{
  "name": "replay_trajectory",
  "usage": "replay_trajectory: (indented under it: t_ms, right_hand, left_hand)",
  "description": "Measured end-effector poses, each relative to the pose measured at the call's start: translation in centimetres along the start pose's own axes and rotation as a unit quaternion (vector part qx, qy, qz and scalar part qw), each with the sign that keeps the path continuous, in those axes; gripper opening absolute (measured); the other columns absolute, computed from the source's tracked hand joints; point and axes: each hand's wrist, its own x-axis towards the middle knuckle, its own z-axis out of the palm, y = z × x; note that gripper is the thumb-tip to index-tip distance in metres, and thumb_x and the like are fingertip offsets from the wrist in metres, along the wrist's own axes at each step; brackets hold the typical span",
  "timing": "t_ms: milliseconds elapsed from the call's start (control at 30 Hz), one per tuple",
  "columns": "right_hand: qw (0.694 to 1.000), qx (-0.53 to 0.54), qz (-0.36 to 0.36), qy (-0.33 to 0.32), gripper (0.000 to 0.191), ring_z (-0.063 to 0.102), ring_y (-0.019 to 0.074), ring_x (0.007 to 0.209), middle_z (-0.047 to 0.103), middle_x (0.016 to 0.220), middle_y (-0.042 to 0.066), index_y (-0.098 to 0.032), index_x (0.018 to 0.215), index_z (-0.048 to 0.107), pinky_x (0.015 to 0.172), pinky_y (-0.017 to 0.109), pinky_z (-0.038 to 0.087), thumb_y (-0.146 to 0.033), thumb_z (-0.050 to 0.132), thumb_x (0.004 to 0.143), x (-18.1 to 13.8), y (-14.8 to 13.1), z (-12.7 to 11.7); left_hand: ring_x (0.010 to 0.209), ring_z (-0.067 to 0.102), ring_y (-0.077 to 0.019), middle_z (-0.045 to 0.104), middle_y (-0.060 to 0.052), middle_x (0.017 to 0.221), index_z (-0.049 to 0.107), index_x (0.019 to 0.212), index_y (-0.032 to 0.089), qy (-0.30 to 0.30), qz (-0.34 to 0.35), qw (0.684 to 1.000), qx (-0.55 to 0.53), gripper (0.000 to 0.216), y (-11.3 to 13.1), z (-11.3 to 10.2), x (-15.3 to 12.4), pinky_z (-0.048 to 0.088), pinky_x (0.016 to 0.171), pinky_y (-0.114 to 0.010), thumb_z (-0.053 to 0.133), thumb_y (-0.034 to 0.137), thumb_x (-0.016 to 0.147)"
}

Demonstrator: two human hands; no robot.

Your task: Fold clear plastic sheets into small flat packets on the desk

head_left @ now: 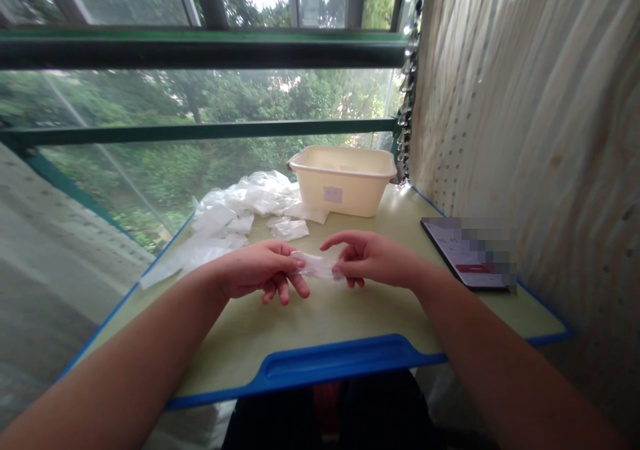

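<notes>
Both hands meet above the middle of a pale green desk (350,317) with a blue rim. Between them is a small clear plastic bag (316,265). My left hand (260,269) pinches the bag's left end with thumb and fingers closed. My right hand (370,258) grips the right end between thumb and lower fingers, its index finger stretched out above the bag. What the bag holds cannot be made out.
A heap of similar clear bags (240,213) lies at the desk's far left. A cream plastic tub (345,180) stands at the back. A dark tablet (467,253) lies at the right by a pegboard wall (525,103). Windows with green bars are ahead.
</notes>
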Motion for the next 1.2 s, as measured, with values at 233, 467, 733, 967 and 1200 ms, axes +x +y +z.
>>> replay_trajectory:
  t_ms: [233,467,733,967,1200]
  right_hand:
    - [0.997,-0.005,-0.022,-0.077,0.024,0.056,0.0115,0.062,0.061,0.068,0.003,-0.013,0.093,0.065,0.058,0.023,0.045,-0.021,0.056,0.073,-0.5,-0.7,0.1]
    - [0.987,-0.113,-0.057,-0.095,0.028,0.046,0.0086,0.059,0.053,0.064,-0.001,-0.016,0.094,0.067,0.055,0.020,0.037,-0.034,0.060,0.074,-0.8,-0.9,0.2]
    - [0.994,-0.027,-0.035,-0.103,0.032,0.048,0.0084,0.059,0.057,0.070,0.001,-0.014,0.098,0.064,0.053,0.021,0.039,-0.036,0.057,0.076,-0.8,-1.2,0.3]
    - [0.993,0.083,-0.086,0.000,0.052,0.052,0.0095,0.067,0.053,0.092,0.003,-0.023,0.118,0.046,0.050,0.020,0.043,-0.010,0.055,0.068,-0.7,-0.3,-0.7]
    - [0.993,-0.069,-0.067,0.060,0.053,0.054,0.0134,0.074,0.059,0.087,0.002,-0.019,0.114,0.051,0.069,0.026,0.044,-0.020,0.069,0.063,0.7,1.0,0.6]
  left_hand:
    - [0.051,0.061,-0.0124,0.069,-0.010,0.077,0.057,0.085,0.012,-0.020,-0.004,0.996,0.085,0.030,-0.3,1.6,0.4,0.038,0.034,-0.015,0.057,0.039,0.074]
    - [0.045,0.056,-0.0076,0.068,-0.006,0.080,0.057,0.081,0.014,-0.073,0.038,0.986,0.147,0.020,-0.2,2.0,0.2,0.034,0.033,-0.014,0.052,0.034,0.078]
    - [0.040,0.053,-0.0063,0.068,-0.004,0.075,0.058,0.081,0.014,-0.091,0.047,0.987,0.127,0.016,-0.5,2.2,0.5,0.031,0.030,-0.013,0.051,0.028,0.079]
    - [0.042,0.054,-0.0057,0.068,-0.010,0.081,0.057,0.085,0.011,-0.028,0.106,0.993,0.032,0.018,0.1,0.9,0.1,0.033,0.031,-0.011,0.052,0.028,0.082]
    - [0.034,0.048,-0.0041,0.067,-0.008,0.074,0.060,0.078,0.009,0.014,0.120,0.990,-0.067,0.016,0.4,1.4,-0.2,0.029,0.026,-0.011,0.055,0.024,0.079]
